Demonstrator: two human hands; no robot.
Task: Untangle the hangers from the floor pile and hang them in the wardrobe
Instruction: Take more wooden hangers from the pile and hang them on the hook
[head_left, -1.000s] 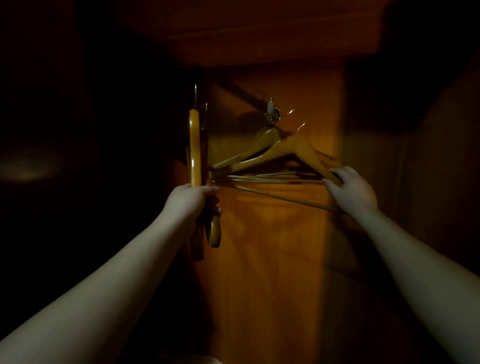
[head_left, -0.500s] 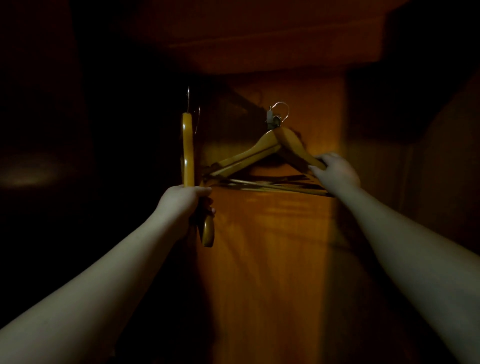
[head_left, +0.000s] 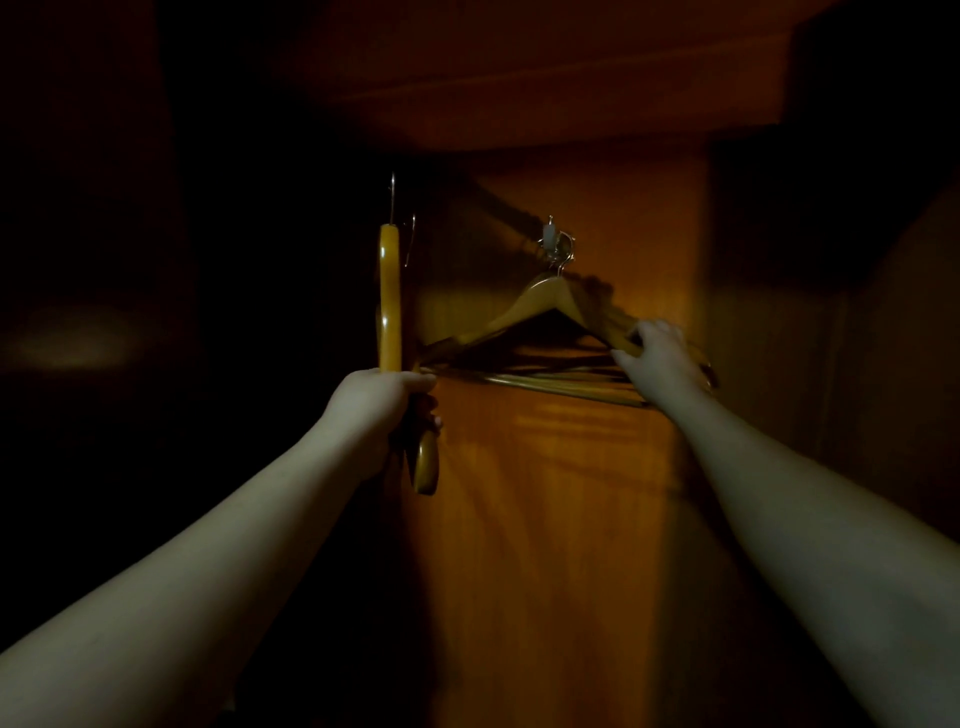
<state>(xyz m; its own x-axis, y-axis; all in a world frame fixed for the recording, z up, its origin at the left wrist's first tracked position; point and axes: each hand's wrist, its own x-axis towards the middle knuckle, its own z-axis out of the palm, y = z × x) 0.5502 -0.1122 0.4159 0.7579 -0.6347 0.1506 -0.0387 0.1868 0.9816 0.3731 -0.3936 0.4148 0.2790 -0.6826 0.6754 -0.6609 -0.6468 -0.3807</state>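
Observation:
I look into a dim wooden wardrobe. My left hand grips upright wooden hangers, seen edge-on, their metal hooks pointing up. A second hanger end sticks out below my fist. Further right, wooden hangers hang by their hooks from a small metal wall hook on the back panel. My right hand rests on the right arm of these hanging hangers, fingers curved over the wood. Their lower bars run between my two hands.
The lit orange back panel of the wardrobe fills the middle. A shelf or top board runs overhead. Dark side walls close in on the left and right.
The hanger in my right hand has moved left and up onto the wall hook and now lines up with the one hanging there. My left hand stays put.

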